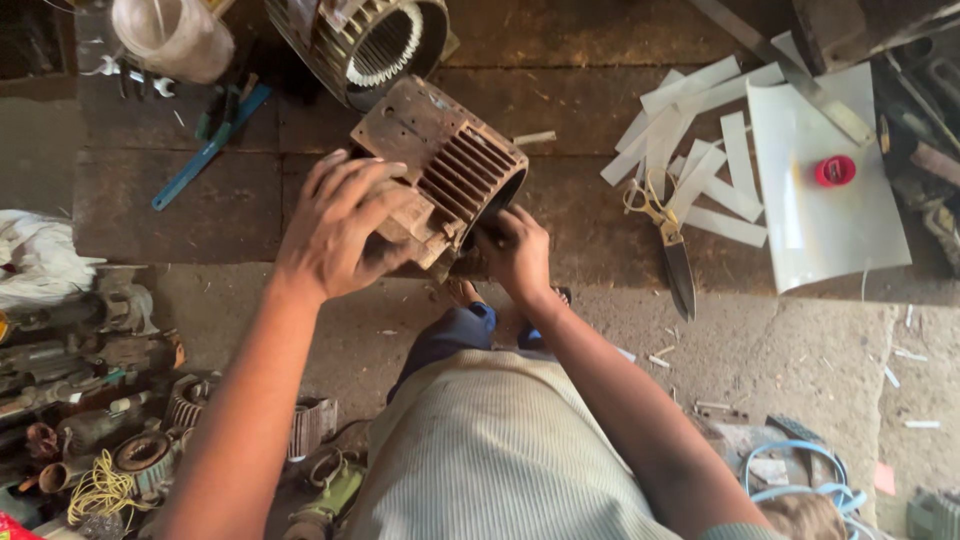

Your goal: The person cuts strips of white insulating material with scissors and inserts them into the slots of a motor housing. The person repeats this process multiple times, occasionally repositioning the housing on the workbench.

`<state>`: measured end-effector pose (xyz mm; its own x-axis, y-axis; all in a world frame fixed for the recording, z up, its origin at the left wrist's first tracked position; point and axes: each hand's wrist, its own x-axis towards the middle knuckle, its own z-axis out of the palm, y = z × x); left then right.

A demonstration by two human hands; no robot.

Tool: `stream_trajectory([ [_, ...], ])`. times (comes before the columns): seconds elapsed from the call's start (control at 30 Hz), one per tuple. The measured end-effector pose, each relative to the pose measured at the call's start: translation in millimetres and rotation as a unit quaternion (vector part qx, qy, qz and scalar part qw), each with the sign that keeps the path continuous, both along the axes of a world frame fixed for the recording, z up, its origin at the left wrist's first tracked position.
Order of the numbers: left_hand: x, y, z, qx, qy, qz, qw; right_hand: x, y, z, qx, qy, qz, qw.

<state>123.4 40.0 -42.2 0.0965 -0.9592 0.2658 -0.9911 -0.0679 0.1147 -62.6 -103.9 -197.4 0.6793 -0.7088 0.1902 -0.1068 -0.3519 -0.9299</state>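
A rusty finned motor housing [455, 160] lies tilted on a dark wooden board [200, 210]. My left hand [340, 225] lies spread over its near left side, gripping it. At the housing's open end my right hand [515, 250] is curled, its fingers reaching into the bore; what they hold is hidden. A second motor stator [375, 40] with pale windings stands just behind the housing.
White paper strips [690, 130], scissors [665, 235], a white sheet [830, 210] with a red tape roll [835, 170] lie at right. A blue tool [205, 150] and plastic jar [175, 35] are at upper left. Motor parts and wire [110, 440] crowd the lower left floor.
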Motion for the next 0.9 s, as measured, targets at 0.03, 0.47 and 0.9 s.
stream_trajectory([
  [0.03,0,8,-3,0.012,-0.001,-0.004,1.000,-1,1,2,-0.021,0.005,0.001,1.000],
  [0.47,-61,34,-24,-0.024,0.075,0.156,0.985,29,-2,14,0.502,0.041,0.014,0.864],
  [0.9,85,113,-139,-0.214,0.631,0.271,0.695,51,6,3,0.499,0.024,-0.121,0.858],
])
